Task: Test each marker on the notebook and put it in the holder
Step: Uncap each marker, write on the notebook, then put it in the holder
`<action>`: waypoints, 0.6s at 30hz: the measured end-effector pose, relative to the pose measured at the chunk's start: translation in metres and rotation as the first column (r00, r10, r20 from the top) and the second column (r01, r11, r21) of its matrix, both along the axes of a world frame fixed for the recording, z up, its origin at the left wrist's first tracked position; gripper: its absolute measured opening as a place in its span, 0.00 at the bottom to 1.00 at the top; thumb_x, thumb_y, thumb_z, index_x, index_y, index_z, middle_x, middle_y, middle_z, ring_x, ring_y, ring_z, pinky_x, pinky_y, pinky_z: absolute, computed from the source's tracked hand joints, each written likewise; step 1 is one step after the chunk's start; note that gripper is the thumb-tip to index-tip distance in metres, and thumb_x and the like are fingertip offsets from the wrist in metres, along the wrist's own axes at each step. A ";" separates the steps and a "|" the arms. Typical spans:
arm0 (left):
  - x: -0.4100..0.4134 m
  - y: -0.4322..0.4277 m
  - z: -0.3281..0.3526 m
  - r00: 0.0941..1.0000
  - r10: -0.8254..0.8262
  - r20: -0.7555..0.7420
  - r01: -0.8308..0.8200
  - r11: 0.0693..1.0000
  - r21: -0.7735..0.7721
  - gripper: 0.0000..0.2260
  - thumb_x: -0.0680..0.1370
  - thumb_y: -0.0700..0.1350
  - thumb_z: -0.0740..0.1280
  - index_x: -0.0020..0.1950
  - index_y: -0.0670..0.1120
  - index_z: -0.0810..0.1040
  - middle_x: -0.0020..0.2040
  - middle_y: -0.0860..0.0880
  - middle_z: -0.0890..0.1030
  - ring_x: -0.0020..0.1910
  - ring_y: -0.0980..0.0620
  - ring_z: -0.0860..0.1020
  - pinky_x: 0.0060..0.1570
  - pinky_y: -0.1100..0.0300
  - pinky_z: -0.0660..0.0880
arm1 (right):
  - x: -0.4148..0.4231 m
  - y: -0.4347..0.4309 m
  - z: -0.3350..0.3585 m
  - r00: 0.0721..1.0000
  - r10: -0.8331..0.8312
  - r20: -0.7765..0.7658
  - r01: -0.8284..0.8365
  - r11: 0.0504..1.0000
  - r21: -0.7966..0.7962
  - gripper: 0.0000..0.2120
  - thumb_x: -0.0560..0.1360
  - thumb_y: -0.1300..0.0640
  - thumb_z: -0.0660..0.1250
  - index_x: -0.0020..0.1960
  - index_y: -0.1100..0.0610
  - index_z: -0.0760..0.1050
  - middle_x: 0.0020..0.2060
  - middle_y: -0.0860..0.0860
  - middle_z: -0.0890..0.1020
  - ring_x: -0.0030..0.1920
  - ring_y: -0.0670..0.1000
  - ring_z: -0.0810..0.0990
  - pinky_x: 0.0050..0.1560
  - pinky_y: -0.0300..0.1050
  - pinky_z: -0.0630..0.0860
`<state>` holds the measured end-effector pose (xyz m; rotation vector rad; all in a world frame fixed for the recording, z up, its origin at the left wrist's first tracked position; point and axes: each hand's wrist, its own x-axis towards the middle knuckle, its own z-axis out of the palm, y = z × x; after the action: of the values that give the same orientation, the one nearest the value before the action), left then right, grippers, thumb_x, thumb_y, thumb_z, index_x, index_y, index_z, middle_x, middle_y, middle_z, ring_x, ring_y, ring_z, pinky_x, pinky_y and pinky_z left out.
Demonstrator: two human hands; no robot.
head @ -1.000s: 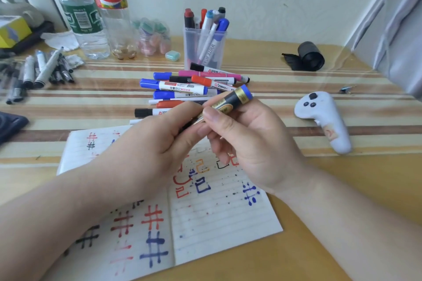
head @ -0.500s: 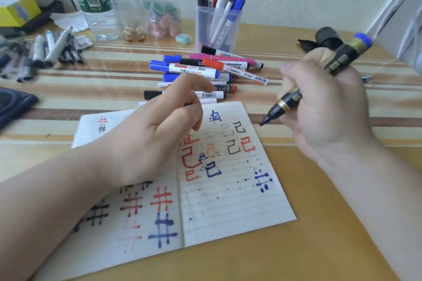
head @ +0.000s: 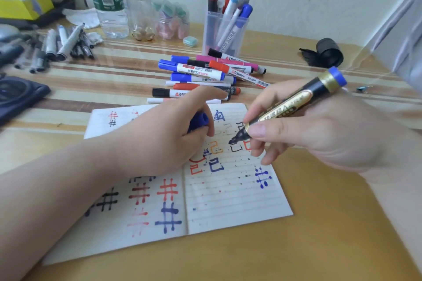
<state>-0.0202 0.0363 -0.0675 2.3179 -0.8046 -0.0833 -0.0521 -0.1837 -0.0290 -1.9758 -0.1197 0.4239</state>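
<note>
Your right hand (head: pixel 319 134) has its grip clenched round an uncapped black-and-gold marker (head: pixel 294 102), tip at or just above the notebook (head: pixel 228 201). Your left hand (head: pixel 169 134) clasps a blue cap (head: pixel 199 121). Several markers stand in the holder (head: pixel 225 32) at 12 o'clock on the worktop (head: pixel 331 235). The pile (head: pixel 205 73) before it looks untested, so much remains. Legible: "WHITE BOARD" in the holder, "WB-8801" in the pile.

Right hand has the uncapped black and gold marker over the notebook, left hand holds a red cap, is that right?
Not quite. The head view shows the cap in the left hand is blue, not red. The rest stands: the right hand holds the uncapped black and gold marker over the notebook.
</note>
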 end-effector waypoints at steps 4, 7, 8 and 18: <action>0.001 -0.001 -0.002 0.999 0.002 0.050 -0.002 1.000 0.000 0.24 0.79 0.42 0.67 0.70 0.63 0.66 0.51 0.68 0.76 0.48 0.64 0.76 0.45 0.74 0.70 | -0.010 -0.012 -0.025 0.993 -0.070 0.098 0.040 0.959 0.282 0.01 0.70 0.64 0.72 0.41 0.60 0.80 0.31 0.59 0.80 0.33 0.59 0.80 0.30 0.50 0.80; 0.003 0.001 -0.005 0.999 -0.015 0.045 0.015 1.000 -0.011 0.25 0.78 0.42 0.69 0.69 0.63 0.67 0.53 0.67 0.76 0.47 0.68 0.76 0.45 0.76 0.69 | -0.004 -0.018 -0.040 0.994 -0.078 0.079 0.047 0.940 0.338 0.02 0.69 0.65 0.70 0.41 0.61 0.79 0.31 0.58 0.79 0.32 0.57 0.79 0.31 0.53 0.81; 0.004 0.001 -0.006 0.999 -0.020 0.048 0.020 1.000 -0.010 0.25 0.78 0.42 0.69 0.68 0.64 0.67 0.53 0.67 0.76 0.48 0.68 0.76 0.45 0.77 0.69 | -0.003 -0.018 -0.039 0.993 -0.066 0.099 0.032 0.949 0.313 0.02 0.69 0.64 0.70 0.41 0.61 0.79 0.31 0.58 0.79 0.32 0.58 0.80 0.32 0.54 0.81; 0.002 -0.002 -0.003 0.999 -0.020 0.041 0.019 1.000 0.006 0.19 0.74 0.48 0.71 0.59 0.68 0.72 0.54 0.72 0.74 0.50 0.66 0.76 0.48 0.74 0.72 | -0.006 -0.019 -0.043 0.967 -0.040 0.251 0.029 0.998 0.048 0.07 0.70 0.54 0.75 0.42 0.56 0.79 0.30 0.58 0.82 0.27 0.65 0.80 0.25 0.53 0.78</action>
<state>-0.0184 0.0338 -0.0708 2.3240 -0.8484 -0.0469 -0.0583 -0.2029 -0.0724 -1.9785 -0.2535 0.1442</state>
